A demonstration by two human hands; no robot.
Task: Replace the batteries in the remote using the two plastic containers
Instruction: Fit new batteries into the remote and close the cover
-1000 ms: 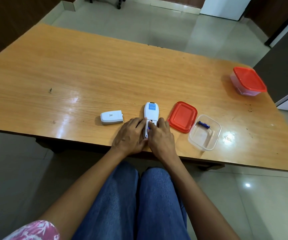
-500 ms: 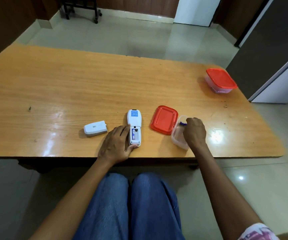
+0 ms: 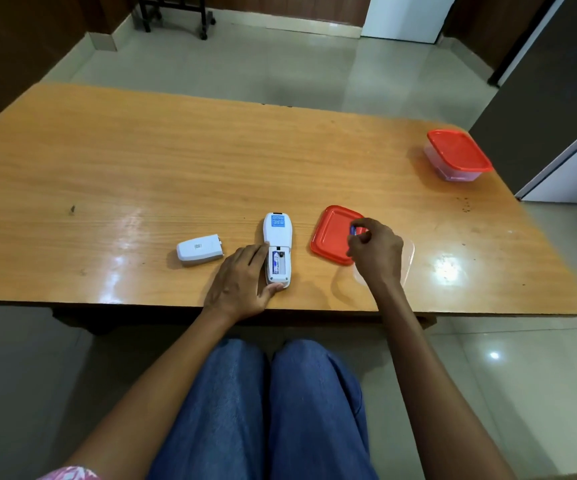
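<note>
The white remote lies face down near the table's front edge, its battery bay open with one blue battery inside. My left hand rests along its left side, thumb at its near end. The detached white battery cover lies to the left. My right hand hovers over the open clear container, pinching a small blue battery between its fingertips above the loose red lid. A second clear container with a red lid stands closed at the far right.
The wooden table has its front edge just past my knees. A dark cabinet and a white panel stand to the right of the table. A black wheeled frame stands on the tiled floor beyond.
My right hand left the remote, reached into the open container and came up holding a blue battery. My left hand stayed on the remote.
</note>
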